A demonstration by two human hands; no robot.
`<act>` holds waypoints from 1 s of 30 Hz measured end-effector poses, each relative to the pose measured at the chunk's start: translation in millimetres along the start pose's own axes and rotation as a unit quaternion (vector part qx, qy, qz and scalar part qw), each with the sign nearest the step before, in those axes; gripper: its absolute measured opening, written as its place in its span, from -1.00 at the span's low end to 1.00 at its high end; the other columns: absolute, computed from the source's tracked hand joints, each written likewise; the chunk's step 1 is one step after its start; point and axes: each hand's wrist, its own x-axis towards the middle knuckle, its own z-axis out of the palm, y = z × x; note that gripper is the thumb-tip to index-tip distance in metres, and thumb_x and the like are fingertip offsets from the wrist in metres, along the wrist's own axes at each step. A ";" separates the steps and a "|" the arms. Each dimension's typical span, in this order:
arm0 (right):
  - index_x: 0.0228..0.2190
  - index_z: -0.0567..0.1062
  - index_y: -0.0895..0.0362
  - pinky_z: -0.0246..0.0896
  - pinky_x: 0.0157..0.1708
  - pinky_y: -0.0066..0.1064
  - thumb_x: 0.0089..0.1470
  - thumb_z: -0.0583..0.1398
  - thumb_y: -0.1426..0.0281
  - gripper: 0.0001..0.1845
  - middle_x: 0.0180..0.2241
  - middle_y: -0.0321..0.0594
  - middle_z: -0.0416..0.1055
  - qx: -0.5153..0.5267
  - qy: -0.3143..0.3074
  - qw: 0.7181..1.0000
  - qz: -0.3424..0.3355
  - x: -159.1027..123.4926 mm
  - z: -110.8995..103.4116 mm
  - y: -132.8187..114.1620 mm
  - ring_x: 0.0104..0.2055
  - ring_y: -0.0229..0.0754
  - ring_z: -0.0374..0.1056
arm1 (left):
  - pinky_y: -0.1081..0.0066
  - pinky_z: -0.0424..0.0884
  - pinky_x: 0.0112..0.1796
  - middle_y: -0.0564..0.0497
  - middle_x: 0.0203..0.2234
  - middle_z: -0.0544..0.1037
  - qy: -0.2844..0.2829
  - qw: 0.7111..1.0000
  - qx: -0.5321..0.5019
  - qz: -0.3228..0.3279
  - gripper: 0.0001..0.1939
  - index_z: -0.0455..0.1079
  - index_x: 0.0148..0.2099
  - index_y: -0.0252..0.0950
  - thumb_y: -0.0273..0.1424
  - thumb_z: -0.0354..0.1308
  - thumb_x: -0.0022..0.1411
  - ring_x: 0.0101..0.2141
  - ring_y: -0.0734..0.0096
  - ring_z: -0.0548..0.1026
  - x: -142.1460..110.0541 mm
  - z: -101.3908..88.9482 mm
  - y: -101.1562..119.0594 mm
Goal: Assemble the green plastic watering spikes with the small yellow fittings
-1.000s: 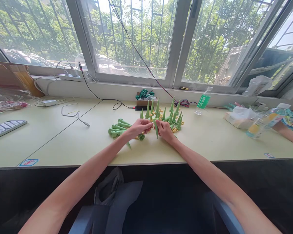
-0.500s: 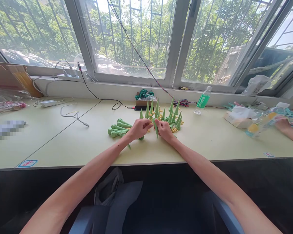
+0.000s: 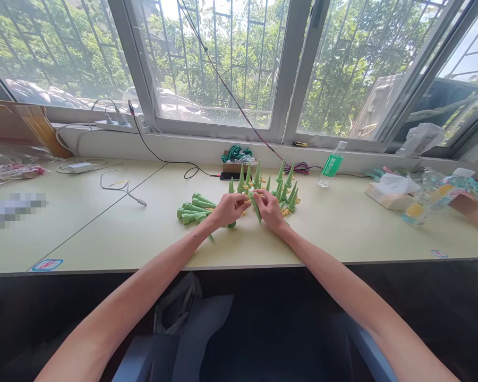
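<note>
My right hand (image 3: 269,210) grips a green cone-shaped spike (image 3: 256,208) that points down toward the table. My left hand (image 3: 228,208) is closed beside it, fingertips pinched at the spike's top, around a small yellow piece I can barely see. Behind my hands several green spikes (image 3: 281,185) stand upright among small yellow parts (image 3: 291,210). To the left of my left hand several more green spikes (image 3: 191,207) lie flat in a pile.
The pale green table (image 3: 103,233) runs under a barred window. A green-labelled bottle (image 3: 330,165) stands at the back right. Cables and a power strip (image 3: 115,123) lie at the back left. Another person's arm (image 3: 476,215) and packaged goods (image 3: 430,199) are at the right.
My right hand has shifted slightly up and left with the spike, closer against my left hand. The other person's hand at the right has moved a little.
</note>
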 end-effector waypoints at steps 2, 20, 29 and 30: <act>-0.19 0.43 0.14 0.04 -0.65 -0.49 0.11 0.13 -0.08 -0.46 -0.63 -0.39 0.25 -0.001 -0.007 1.000 -0.003 0.1 0.2 0.0 -0.66 -0.34 0.11 | 0.51 0.24 -0.49 0.08 -0.59 0.38 0.000 1.000 0.024 0.018 -0.71 0.43 -0.41 -0.35 -0.26 0.10 0.26 -0.57 0.57 0.21 -0.5 -0.7 -0.5; -0.20 0.36 0.11 0.06 -0.68 -0.51 0.16 0.12 -0.04 -0.53 -0.57 -0.36 0.31 0.014 0.016 1.000 -0.016 -0.6 1.3 -0.1 -0.67 -0.37 0.12 | 0.50 0.29 -0.45 0.02 -0.50 0.50 0.014 0.996 -0.063 -0.058 -0.60 0.48 -0.34 -0.34 -0.09 0.08 0.26 -0.52 0.52 0.32 3.0 -4.6 10.4; -0.07 0.33 0.07 0.13 -0.66 -0.52 0.23 0.08 0.02 -0.58 -0.46 -0.36 0.33 -0.035 0.052 0.996 -0.068 -3.4 -0.9 -3.5 -0.68 -0.40 0.19 | 0.51 0.13 -0.58 0.01 -0.64 0.41 0.009 0.973 -0.161 -0.164 -0.39 0.40 -0.52 -0.37 0.08 0.01 0.24 -0.62 0.56 0.24 5.6 -7.8 14.3; -0.07 0.32 0.06 0.14 -0.65 -0.52 0.23 0.08 0.03 -0.59 -0.44 -0.36 0.33 -0.040 0.049 0.995 -0.074 -3.5 -0.7 -3.4 -0.68 -0.40 0.21 | 0.50 0.15 -0.56 -0.01 -0.64 0.43 0.000 0.971 -0.168 -0.170 -0.38 0.41 -0.52 -0.38 0.08 0.00 0.25 -0.61 0.55 0.27 5.8 -8.0 14.8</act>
